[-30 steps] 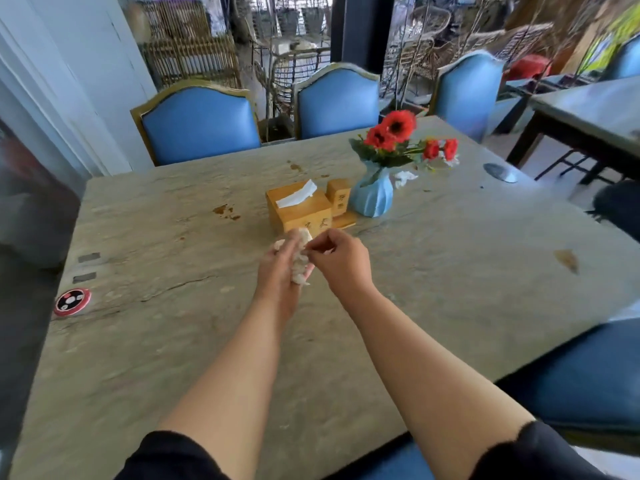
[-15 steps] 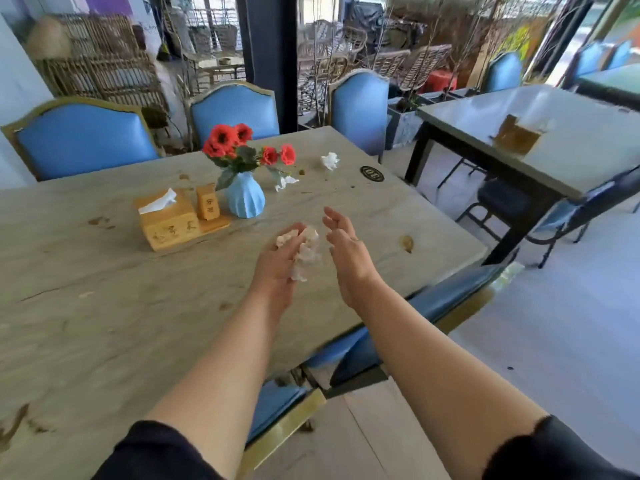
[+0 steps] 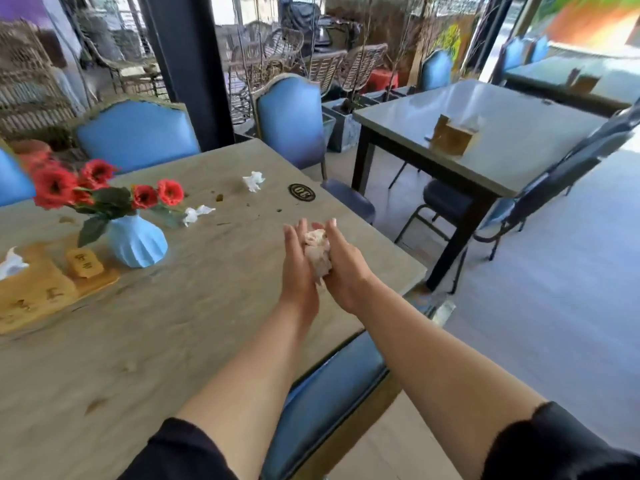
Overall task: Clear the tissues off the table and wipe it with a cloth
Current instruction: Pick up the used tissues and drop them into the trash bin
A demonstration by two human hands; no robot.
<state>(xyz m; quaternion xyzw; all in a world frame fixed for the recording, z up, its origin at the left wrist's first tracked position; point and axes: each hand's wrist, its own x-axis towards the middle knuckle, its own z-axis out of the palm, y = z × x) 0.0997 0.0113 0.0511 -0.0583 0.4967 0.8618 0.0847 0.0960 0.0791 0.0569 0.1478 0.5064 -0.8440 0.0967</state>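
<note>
Since half a second ago the right hand [image 3: 341, 261] has closed in, and now both palms, fingers fairly straight, press the crumpled tissue wad [image 3: 317, 252] against the left hand [image 3: 296, 265] above the matte stone-look table [image 3: 180, 327]. Two more crumpled tissues [image 3: 253, 181] lie beyond, near the ribbed blue vase [image 3: 136, 242].

Right hand [image 3: 341, 263] now against tissue wad [image 3: 317, 251]
</note>
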